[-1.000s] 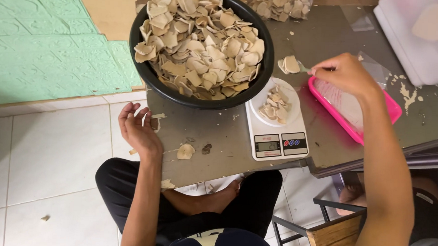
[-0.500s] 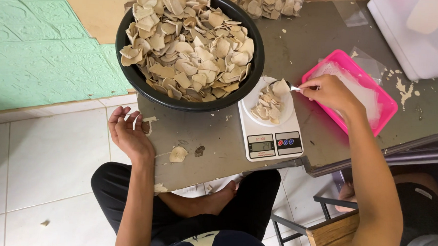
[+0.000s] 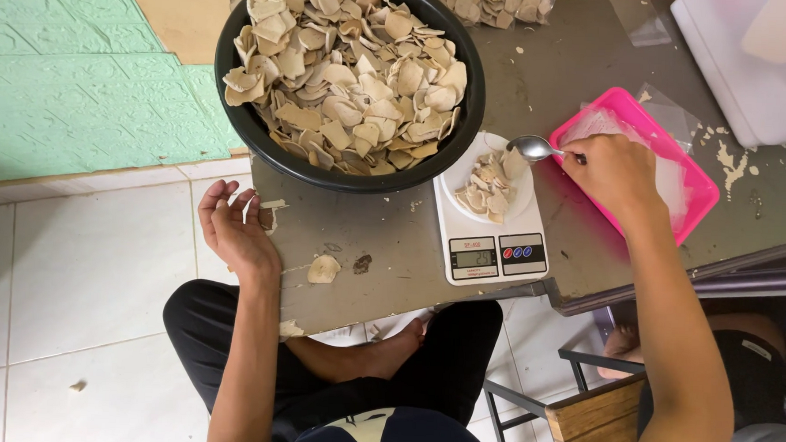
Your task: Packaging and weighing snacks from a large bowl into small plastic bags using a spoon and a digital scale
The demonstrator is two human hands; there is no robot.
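I see soft, even daylight with no harsh glare. Faint shadows sit under the black bowl [image 3: 239,99] and beneath the grey table [image 3: 585,70]. Focus is sharp at centre; edges bow slightly, and the white box [image 3: 753,60] looks washed out.

A sec ago our right hand [image 3: 613,173] held the spoon [image 3: 537,149] up beside the basin [image 3: 239,108] w/ a few chips on it. Half a sec ago we'd brought it down over the scale [image 3: 489,243] plate. Now the spoon's empty, its chips dropped onto the plate's pile [image 3: 492,188], which looks a bit bigger.
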